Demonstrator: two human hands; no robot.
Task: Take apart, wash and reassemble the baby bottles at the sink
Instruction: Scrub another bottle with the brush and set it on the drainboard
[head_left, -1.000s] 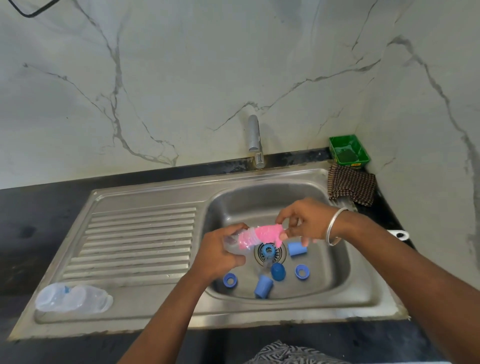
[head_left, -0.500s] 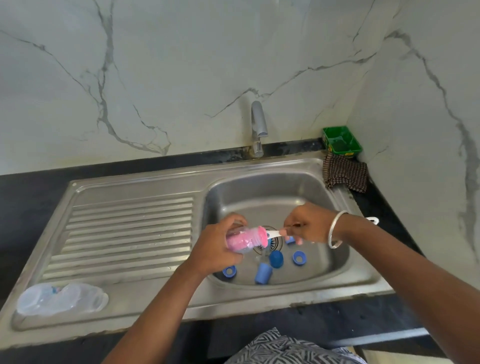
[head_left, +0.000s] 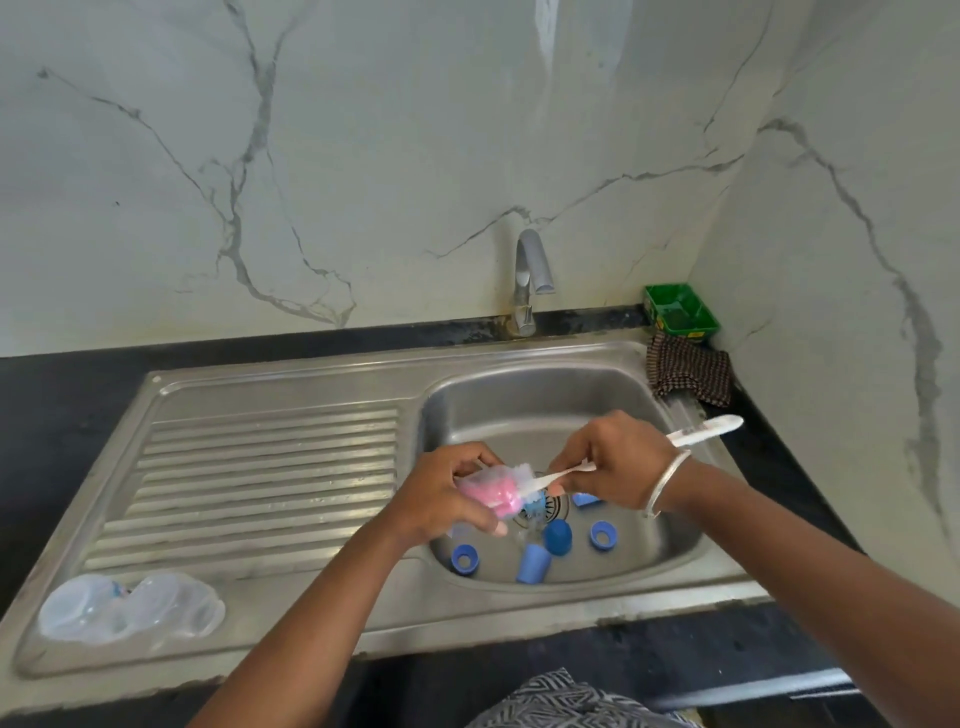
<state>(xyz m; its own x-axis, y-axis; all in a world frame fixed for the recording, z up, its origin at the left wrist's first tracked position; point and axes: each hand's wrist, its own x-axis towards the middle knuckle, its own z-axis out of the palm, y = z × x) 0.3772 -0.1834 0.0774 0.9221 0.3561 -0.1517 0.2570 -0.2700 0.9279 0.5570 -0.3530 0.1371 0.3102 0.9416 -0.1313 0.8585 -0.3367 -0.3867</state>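
Steel sink (head_left: 675, 566): a basin is set at the right and a ribbed draining board (head_left: 260, 478) at the left, all let into a dark counter (head_left: 57, 395).
Left hand (head_left: 441, 499): held over the basin's left edge; its fingers are curled round a clear bottle (head_left: 480, 491), which is gripped lying on its side with the mouth turned to the right.
Bottle: held above the drain (head_left: 540, 512); pink is seen through its wall, where the pink sponge head of the brush is pushed inside.
Right hand (head_left: 618, 462): held over the middle of the basin; the white brush handle (head_left: 706, 431) is pinched between thumb and curled fingers. A metal bangle (head_left: 667, 480) is worn at the wrist.
Brush: its white stem is run from the bottle's mouth through the right hand, and the free end is pointed out past the wrist towards the basin's right rim.
Basin floor: blue parts are scattered near the drain, namely two rings (head_left: 464, 558) (head_left: 603, 535), a domed cap (head_left: 557, 536) and a tubular piece (head_left: 533, 564); another blue piece (head_left: 586, 500) is partly hidden under the right hand.
Draining board, near left corner: clear bottle bodies (head_left: 130, 610) are laid on their sides, touching; their number cannot be told.
Tap (head_left: 530, 275): fixed behind the basin; no water is seen running.
Far right corner: a green tray (head_left: 680, 309) is set against the marble wall, with a checked cloth (head_left: 688, 374) just in front of it, draped over the sink's rim.
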